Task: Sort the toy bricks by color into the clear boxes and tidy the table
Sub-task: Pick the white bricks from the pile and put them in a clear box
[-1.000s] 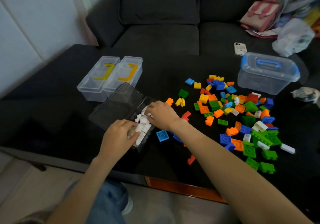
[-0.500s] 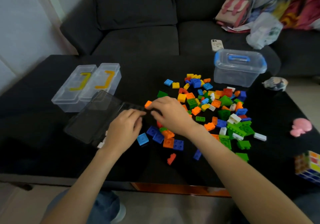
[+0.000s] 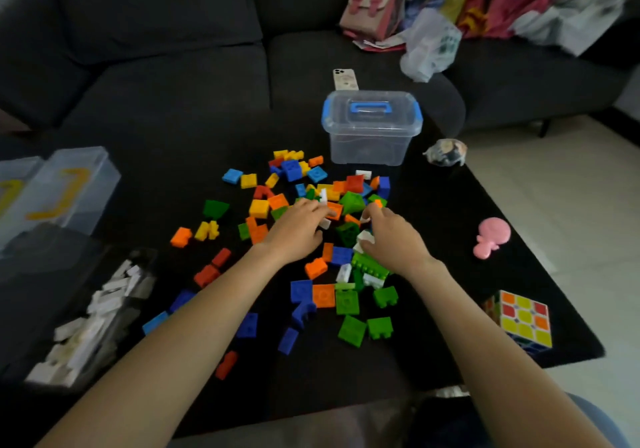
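Hands: left hand [image 3: 298,231] pinches a white brick [image 3: 325,223], right hand [image 3: 393,239] grips white bricks [image 3: 364,239] amid the pile [image 3: 311,205].

A home living room; dark sofa [image 3: 166,77] behind a black coffee table [image 3: 446,239]; toys, a phone [image 3: 344,78]

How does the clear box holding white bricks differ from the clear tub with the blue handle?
The open clear box of white bricks is low and sits at the table's left edge; the blue-handled clear lidded tub is taller, closed and looks empty, at the far side. Both are transparent plastic.
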The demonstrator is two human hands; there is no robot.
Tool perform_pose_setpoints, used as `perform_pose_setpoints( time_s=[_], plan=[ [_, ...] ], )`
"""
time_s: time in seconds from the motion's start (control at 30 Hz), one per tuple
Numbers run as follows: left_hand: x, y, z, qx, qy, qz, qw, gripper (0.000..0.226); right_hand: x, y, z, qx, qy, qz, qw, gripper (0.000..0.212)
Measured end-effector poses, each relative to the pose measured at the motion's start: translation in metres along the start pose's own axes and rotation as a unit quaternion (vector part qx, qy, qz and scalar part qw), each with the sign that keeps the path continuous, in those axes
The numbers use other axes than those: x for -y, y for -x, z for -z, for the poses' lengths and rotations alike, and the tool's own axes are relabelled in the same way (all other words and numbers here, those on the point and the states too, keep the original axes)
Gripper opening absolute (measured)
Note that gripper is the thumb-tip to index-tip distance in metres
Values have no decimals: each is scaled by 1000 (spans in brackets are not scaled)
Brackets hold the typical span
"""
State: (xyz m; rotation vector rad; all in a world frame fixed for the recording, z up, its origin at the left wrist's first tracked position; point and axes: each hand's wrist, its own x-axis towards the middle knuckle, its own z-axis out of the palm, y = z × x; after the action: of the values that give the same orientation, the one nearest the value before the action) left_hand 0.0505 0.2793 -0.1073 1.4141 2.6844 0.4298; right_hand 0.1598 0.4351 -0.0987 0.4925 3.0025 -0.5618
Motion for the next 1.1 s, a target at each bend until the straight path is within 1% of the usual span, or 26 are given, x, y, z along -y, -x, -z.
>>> perform_pose_setpoints(
  time_s=[0.03, 0.1, 0.17, 0.23, 0.33, 0.4, 0.5, 0.57, 0.63, 0.67, 0.73, 0.8, 0.83, 0.9, 1.0, 1.03, 1.1],
  plan=[
    [1, -6, -3, 1, -37, -1, 999, 44, 2, -5, -1, 16, 19, -2, 1000, 36],
    [2, -13, -7, 2, -104, -2, 995, 41, 4, -13, -3, 50, 42, -2, 998, 40],
    [6, -17, -11, -1, -133, -1, 991, 32, 3, -19, -4, 71, 41, -7, 997, 45],
    [11, -16, -12, -12, -122, 6, 992, 24, 3, -23, -4, 81, 23, -6, 996, 44],
    [17, -11, -10, -20, -97, 2, 995, 25, -1, -26, -2, 99, 8, 6, 995, 45],
    [20, -6, -9, -48, -67, 2, 997, 26, -3, -26, -1, 101, 14, 15, 995, 43],
    [20, -9, -5, -106, -23, -2, 994, 21, -7, -21, -1, 44, -21, 13, 999, 29],
    [20, -17, -3, -95, -29, -16, 995, 19, -8, -17, 1, -7, -42, 24, 999, 23],
    [19, -27, 0, -59, -24, 0, 998, 18, -9, -15, 4, -37, -32, 56, 997, 19],
    [18, -31, 2, -44, -21, 18, 999, 18, -9, -15, 5, -34, -23, 78, 996, 20],
    [21, -37, 4, -31, -28, 37, 998, 18, -9, -16, 6, 15, 5, 107, 994, 24],
    [25, -38, 5, -29, -42, 39, 998, 18, -7, -17, 1, 67, 51, 110, 990, 37],
    [27, -37, 5, -26, -48, 41, 998, 18, -6, -17, -2, 75, 70, 105, 989, 43],
    [30, -34, 4, -9, -53, 51, 997, 21, -2, -18, -6, 64, 85, 98, 989, 48],
    [31, -30, 3, 13, -45, 67, 997, 27, 1, -21, -7, 66, 88, 97, 989, 46],
    [31, -29, 3, 14, -39, 71, 997, 27, 2, -22, -6, 69, 78, 97, 990, 45],
    [31, -27, 5, -2, -8, 78, 997, 26, 0, -21, -2, 66, 23, 83, 994, 43]
  ],
)
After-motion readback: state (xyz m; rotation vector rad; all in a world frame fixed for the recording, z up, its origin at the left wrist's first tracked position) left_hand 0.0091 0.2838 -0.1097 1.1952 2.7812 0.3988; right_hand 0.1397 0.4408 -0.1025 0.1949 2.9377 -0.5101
